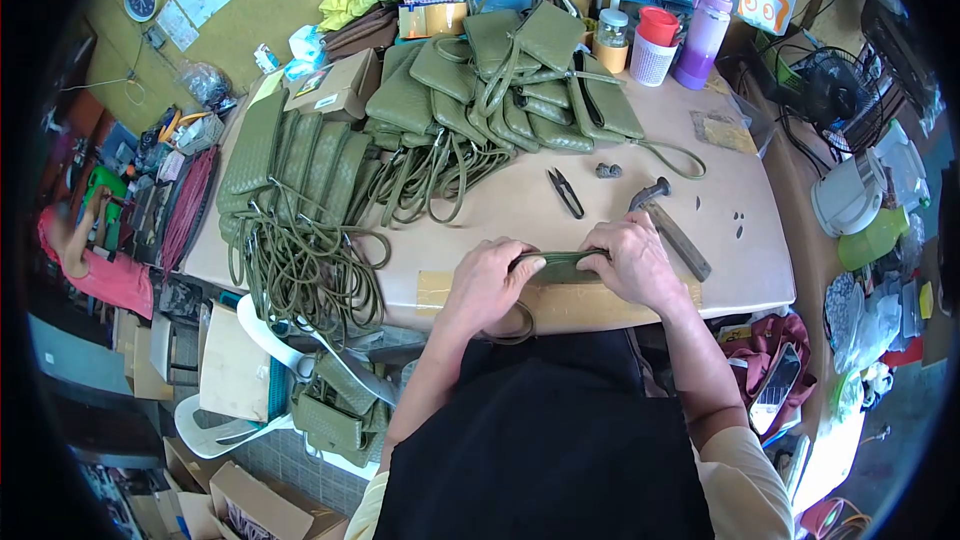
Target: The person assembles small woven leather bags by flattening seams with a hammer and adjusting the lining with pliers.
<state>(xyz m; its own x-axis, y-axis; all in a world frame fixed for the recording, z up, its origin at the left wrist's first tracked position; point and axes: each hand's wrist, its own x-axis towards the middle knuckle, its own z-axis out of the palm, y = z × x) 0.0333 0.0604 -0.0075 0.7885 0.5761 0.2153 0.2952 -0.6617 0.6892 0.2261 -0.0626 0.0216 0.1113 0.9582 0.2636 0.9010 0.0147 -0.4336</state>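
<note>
At the table's front edge, both hands hold one green woven pouch. My left hand grips its left end, thumb on top, and my right hand grips its right end. A green strap loop hangs below my left hand. Beneath the pouch, brown tape runs along the table edge. Beyond my hands lie black thread snips and two small grey pieces. A hammer rests just right of my right hand.
Green pouches with straps are heaped at the table's back and left. A purple bottle, red cup and jar stand at the back right. A white chair holds more green pouches. Another person is at far left.
</note>
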